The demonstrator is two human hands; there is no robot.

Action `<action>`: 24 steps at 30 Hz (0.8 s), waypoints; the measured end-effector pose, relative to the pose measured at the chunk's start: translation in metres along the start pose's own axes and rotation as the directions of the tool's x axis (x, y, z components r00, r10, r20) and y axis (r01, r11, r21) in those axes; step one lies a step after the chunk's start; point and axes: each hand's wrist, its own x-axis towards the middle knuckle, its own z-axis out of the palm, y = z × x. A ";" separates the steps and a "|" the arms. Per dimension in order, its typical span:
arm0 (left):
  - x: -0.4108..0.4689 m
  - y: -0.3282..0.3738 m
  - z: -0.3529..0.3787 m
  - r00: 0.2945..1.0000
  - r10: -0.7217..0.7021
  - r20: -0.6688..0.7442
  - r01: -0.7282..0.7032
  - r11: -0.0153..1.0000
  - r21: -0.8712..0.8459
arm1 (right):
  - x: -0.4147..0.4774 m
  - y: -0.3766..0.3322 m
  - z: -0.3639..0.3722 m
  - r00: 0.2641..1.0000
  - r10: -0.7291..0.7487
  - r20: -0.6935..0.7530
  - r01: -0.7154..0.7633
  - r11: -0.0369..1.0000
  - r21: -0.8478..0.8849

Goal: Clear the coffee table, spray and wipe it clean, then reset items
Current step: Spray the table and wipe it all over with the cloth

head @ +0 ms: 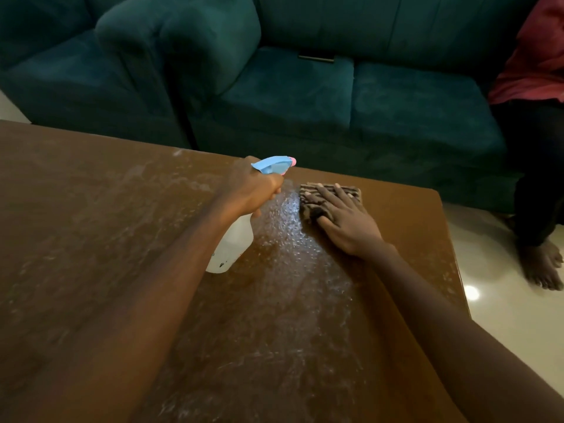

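Note:
My left hand [253, 189] grips the neck of a white spray bottle [233, 242] with a blue trigger head and pink nozzle, held tilted above the brown coffee table [91, 224]. Its nozzle points toward the far right corner. My right hand [341, 215] lies flat, fingers spread, pressing a folded brown striped cloth [314, 199] onto the tabletop near the far right edge. A band of wet droplets [293, 248] glistens on the wood between my two hands and runs toward me. Pale dusty streaks cover the left part of the table.
A dark teal sofa [305, 96] stands just beyond the table, with a dark flat object [316, 58] on its seat. At the right sits another person in red cloth [537, 56], a bare foot [541, 267] on the pale tiled floor [503, 306].

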 end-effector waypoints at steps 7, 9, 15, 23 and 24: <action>-0.011 0.000 0.017 0.990 0.093 0.103 -0.111 0.974 0.197 | -0.058 0.030 0.003 0.963 0.263 -0.053 -0.262 0.965 0.029; -0.017 -0.004 0.021 0.988 0.104 0.111 -0.129 0.961 0.244 | -0.064 0.031 0.005 0.964 0.260 -0.053 -0.259 0.966 0.028; -0.046 -0.007 0.029 0.992 0.037 0.119 -0.077 0.932 0.355 | -0.066 0.033 0.007 0.966 0.252 -0.060 -0.250 0.968 0.040; -0.074 -0.009 0.034 0.992 -0.117 0.051 0.093 0.935 0.343 | -0.070 0.034 0.004 0.972 0.231 -0.049 -0.227 0.971 0.074; -0.076 -0.008 0.032 0.991 -0.123 0.051 0.099 0.938 0.333 | -0.070 0.034 0.005 0.972 0.231 -0.044 -0.228 0.971 0.075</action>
